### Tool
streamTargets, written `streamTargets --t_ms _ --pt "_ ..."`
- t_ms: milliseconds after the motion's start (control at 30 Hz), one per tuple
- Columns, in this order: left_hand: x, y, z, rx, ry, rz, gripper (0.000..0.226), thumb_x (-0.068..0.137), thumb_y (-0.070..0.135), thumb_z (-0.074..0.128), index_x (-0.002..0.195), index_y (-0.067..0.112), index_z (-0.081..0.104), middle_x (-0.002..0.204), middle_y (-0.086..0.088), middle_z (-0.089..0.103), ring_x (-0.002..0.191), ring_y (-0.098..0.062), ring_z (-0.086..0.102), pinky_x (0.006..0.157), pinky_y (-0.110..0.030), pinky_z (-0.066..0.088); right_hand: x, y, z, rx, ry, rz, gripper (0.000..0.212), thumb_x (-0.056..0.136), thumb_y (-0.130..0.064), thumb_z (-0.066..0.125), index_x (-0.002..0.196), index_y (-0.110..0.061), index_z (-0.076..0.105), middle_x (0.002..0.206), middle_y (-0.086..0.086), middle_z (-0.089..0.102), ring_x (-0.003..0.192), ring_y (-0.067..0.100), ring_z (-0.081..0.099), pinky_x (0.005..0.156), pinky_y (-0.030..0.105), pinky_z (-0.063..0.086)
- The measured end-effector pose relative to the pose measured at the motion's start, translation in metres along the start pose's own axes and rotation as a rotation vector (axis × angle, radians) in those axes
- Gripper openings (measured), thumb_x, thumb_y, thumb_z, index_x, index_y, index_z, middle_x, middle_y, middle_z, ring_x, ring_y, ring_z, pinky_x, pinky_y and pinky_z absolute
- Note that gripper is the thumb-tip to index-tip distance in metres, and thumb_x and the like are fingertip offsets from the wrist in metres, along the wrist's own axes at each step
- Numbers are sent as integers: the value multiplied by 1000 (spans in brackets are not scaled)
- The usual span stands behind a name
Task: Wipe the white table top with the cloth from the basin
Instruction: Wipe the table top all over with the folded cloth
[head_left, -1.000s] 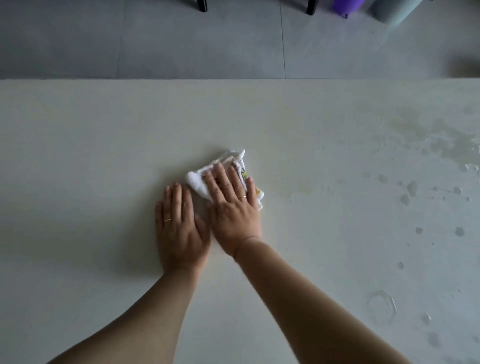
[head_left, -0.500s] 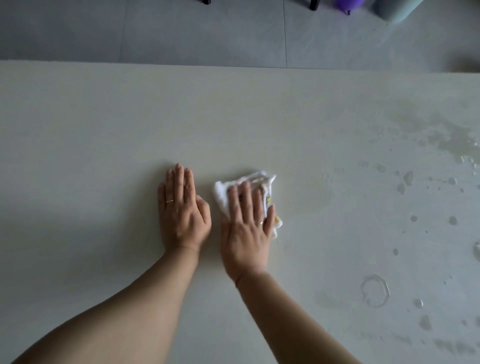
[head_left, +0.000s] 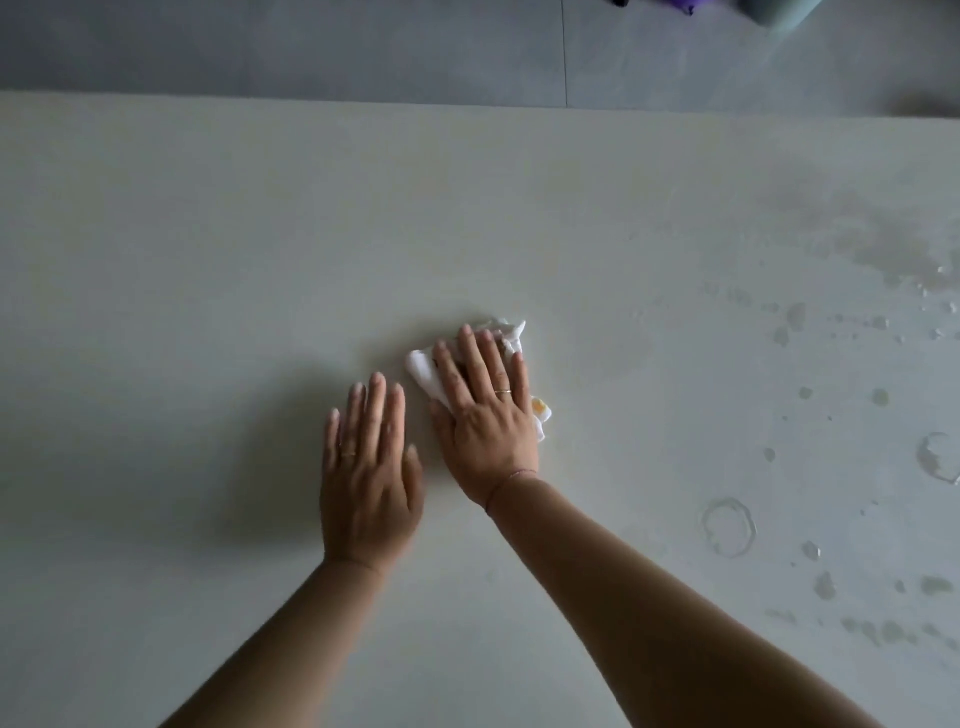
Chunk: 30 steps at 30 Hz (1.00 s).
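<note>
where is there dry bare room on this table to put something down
Widest free patch: the white table top left of the left hand, out to the frame's edge. Another dry band lies between the cloth under the right hand and the table's far edge. Crowded: the middle, with both hands, and the right side, wet with water drops and ring marks.

Dim, flat, greyish light lies over the table. A broad, soft shadow spreads to the left of the left hand, so the light comes from the right. Wet patches glint faintly. The hand's outline looks slightly smeared.
</note>
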<state>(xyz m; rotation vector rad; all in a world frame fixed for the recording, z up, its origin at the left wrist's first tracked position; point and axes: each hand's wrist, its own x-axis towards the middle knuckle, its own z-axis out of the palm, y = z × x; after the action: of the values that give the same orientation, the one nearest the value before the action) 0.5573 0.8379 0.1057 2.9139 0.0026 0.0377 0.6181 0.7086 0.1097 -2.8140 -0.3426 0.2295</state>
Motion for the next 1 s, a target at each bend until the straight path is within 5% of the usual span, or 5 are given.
streamTargets --t_ms 167,400,600,733,1000 --pt "-17 -6 8 11 -93 -30 60 92 30 26 147 7 30 155 -13 26 144 -27 21 117 -46 17 -15 47 -8 -32 66 55 58 90 -30 46 146 -20 34 154 7 27 144 22 18 118 42 5" --pt "-17 -3 8 -8 -48 -32 59 90 26 31 145 4 33 154 -15 28 143 -29 24 117 -45 16 -22 72 -13 -26 108 689 62 93 -38 32 150 -25 12 159 7 1 146 22 -4 117 45 -7" --pt "-17 -3 7 -15 25 -47 58 89 19 31 142 -2 36 150 -20 33 140 -34 31 116 -44 16 -54 -41 21 -9 -14 215 64 90 -51 20 149 -26 20 158 3 8 146 23 2 116 46 -5" --pt "-17 -3 6 -51 35 -45 59 87 17 34 142 -1 36 151 -19 32 141 -33 29 117 -43 16 -65 7 9 -34 -25 -6 56 93 -42 33 146 -24 32 155 6 23 145 22 13 117 45 8" --pt "-18 -3 5 -76 15 -26 58 88 19 32 143 0 36 152 -17 31 142 -32 26 117 -43 15 -76 54 -4 -22 76 606 64 91 -39 33 150 -28 12 160 2 5 146 19 -1 117 43 -6"
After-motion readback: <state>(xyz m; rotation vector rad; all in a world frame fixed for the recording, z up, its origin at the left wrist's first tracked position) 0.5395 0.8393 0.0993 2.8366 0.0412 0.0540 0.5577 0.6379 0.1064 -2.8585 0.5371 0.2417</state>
